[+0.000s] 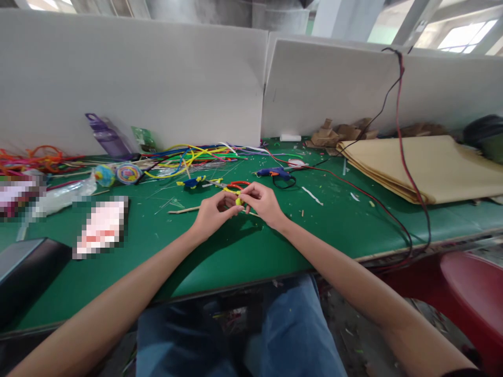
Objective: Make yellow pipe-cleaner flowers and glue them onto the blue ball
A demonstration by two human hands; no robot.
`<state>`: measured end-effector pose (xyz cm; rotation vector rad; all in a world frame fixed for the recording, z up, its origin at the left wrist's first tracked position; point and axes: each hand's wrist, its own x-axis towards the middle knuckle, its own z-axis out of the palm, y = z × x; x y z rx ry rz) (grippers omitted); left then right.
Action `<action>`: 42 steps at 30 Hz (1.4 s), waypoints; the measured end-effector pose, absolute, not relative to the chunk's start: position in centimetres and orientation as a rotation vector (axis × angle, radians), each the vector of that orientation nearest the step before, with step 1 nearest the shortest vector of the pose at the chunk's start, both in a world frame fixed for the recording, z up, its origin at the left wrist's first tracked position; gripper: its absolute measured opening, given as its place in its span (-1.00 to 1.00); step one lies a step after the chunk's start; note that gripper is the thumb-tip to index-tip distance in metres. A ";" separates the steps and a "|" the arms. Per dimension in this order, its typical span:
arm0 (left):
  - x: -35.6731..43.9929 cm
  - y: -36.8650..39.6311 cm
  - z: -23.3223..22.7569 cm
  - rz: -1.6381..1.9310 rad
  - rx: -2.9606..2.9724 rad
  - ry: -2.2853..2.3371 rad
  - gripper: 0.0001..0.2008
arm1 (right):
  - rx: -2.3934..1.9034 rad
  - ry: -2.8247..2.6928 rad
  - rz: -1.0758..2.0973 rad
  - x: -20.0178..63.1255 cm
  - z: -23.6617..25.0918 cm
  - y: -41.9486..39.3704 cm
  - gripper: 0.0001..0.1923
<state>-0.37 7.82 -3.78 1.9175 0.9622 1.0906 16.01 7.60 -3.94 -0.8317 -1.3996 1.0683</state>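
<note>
My left hand (216,213) and my right hand (262,203) meet over the middle of the green table. Their fingertips are pinched on a small yellow fuzzy piece (238,201), partly hidden by the fingers. A thin wooden stick (184,210) lies under or behind my hands, and its middle is covered. Just beyond the fingers are scissors with orange handles (238,185). To their left sits a small blue and yellow fuzzy piece (192,182). A blue glue gun (273,172) lies behind my right hand.
Colourful pipe cleaners (192,155) are heaped along the back, near a purple bottle (110,137). Folded brown paper (428,162) lies at right. Red and black wires (401,125) hang over the white partition (157,78). A dark box (35,272) stands at front left.
</note>
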 end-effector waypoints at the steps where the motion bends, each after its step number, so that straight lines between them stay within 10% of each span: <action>1: -0.3 7.9 -3.8 1.104 1.879 0.961 -0.72 | -0.843 -1.420 1.032 16.0 -3.9 7.4 -0.83; 23: -0.7 8.6 -4.4 1.190 2.143 1.172 -0.89 | -0.969 -1.995 0.234 15.9 -5.3 7.5 -0.73; 42: -0.6 8.3 -4.1 1.191 2.268 1.234 -0.87 | -1.069 -1.974 0.171 15.7 -5.3 7.5 -0.77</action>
